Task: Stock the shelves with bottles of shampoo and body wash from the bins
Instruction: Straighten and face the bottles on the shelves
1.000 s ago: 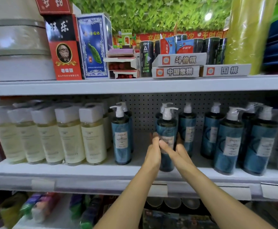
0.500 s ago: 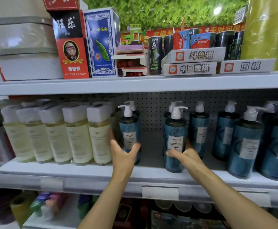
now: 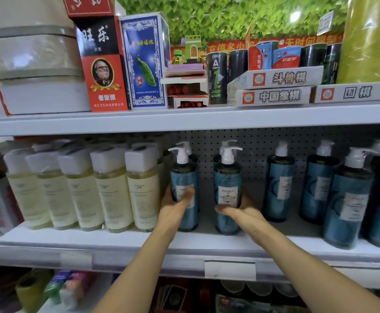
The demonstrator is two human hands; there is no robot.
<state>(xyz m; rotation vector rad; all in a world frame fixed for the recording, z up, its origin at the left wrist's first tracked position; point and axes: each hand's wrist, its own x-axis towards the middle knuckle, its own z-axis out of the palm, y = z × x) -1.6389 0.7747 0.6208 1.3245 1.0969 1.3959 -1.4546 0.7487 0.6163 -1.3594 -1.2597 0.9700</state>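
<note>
Faced the middle shelf (image 3: pixel 139 239) of a shop rack, viewed from head height. Gripped one blue pump bottle (image 3: pixel 184 175) with the left hand (image 3: pixel 175 208), thumb across the label, fingers curled round the back; stood upright near the shelf front, just beside a row of pale yellow bottles (image 3: pixel 114 190). Cupped a second blue pump bottle (image 3: pixel 227 177) with the right hand (image 3: pixel 243 212), thumb low across the front, fingers wrapped behind; also upright, apart from the first with a gap between. Showed more blue bottles (image 3: pixel 279 184) standing further right. Judged to be at the placing and straightening step, both held bottles seemingly down on the shelf with labels forward. Next, probably, called for nudging the pair into line with the neighbours, letting go without tipping the tall pumps, then reaching to the bins, out of view here.
</note>
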